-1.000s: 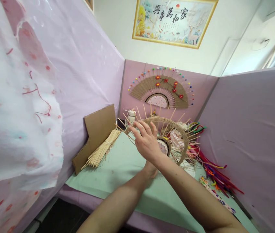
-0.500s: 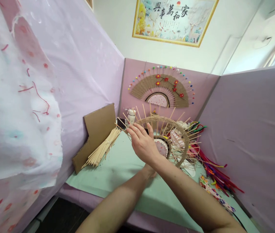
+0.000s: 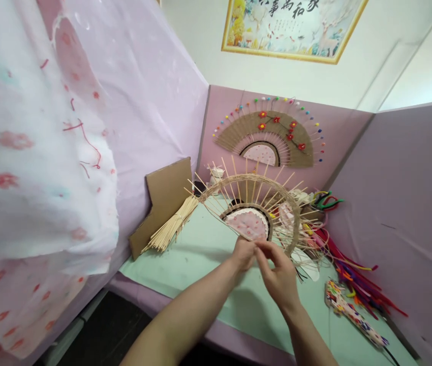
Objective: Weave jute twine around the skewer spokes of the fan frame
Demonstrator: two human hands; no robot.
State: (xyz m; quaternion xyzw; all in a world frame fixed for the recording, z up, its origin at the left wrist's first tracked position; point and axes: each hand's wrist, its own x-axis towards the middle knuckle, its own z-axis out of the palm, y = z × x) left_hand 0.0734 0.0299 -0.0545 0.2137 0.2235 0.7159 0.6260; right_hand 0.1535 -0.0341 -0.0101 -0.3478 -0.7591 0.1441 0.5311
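A half-round fan frame (image 3: 247, 222) stands up from the table, with thin sticks fanning out from a pink flowered centre. Brown twine (image 3: 297, 218) is woven round the sticks in an arched band. My left hand (image 3: 243, 254) is closed on the lower edge of the frame, below the pink centre. Close beside it, my right hand (image 3: 279, 269) pinches thumb and fingers together at the same edge. What lies in that pinch is too small to make out. Loose loops of twine (image 3: 325, 249) hang to the right of the fan.
At the left, a bundle of thin sticks (image 3: 172, 223) leans by a cardboard sheet (image 3: 166, 190). Coloured pipe cleaners (image 3: 368, 282) and a patterned glue gun (image 3: 353, 315) with a cord lie at the right. A finished fan (image 3: 292, 129) is on the back panel.
My right hand has come down from the fan's upper left rim to its lower edge, beside my left hand. The left hand keeps its hold there. The view has shifted slightly.
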